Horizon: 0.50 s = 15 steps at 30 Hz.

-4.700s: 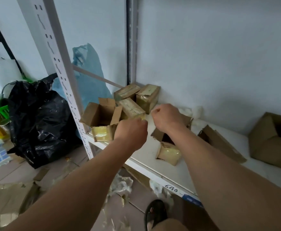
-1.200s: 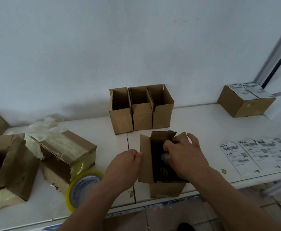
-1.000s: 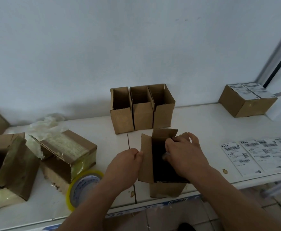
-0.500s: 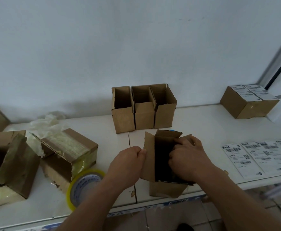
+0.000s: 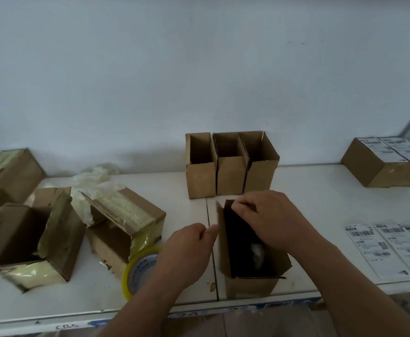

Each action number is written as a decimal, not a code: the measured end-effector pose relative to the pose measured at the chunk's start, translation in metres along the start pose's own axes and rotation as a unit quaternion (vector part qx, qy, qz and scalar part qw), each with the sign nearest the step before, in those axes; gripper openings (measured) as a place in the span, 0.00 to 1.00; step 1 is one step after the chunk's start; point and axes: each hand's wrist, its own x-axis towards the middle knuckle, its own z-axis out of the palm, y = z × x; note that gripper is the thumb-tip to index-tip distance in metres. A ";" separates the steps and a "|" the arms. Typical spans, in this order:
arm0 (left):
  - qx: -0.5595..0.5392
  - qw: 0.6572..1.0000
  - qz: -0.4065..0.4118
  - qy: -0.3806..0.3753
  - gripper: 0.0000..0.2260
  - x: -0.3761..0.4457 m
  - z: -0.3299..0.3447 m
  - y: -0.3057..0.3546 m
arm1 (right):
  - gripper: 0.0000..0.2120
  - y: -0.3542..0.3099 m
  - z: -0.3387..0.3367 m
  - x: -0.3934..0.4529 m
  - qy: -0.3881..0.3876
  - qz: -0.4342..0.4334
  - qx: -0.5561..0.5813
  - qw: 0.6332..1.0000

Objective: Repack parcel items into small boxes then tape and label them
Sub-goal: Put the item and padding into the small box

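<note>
Your left hand (image 5: 187, 249) pinches the left flap of the small open brown cardboard box (image 5: 250, 283) at the white shelf's (image 5: 320, 203) front edge; your right hand (image 5: 269, 220) curls over its far flap. A pale wrapped item (image 5: 257, 255) lies inside. The yellow-rimmed tape roll (image 5: 138, 271) sits just left; three empty open boxes (image 5: 230, 176) stand behind.

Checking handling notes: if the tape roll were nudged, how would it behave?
The tape roll looks tilted up against the torn box, so it may drop flat or roll. Its round rim suggests easy rolling. It probably stays stiff.
</note>
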 end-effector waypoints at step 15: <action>0.233 0.943 0.061 0.228 0.12 0.019 -0.082 -0.061 | 0.14 -0.098 0.025 0.104 -0.034 -0.159 -0.152 0.975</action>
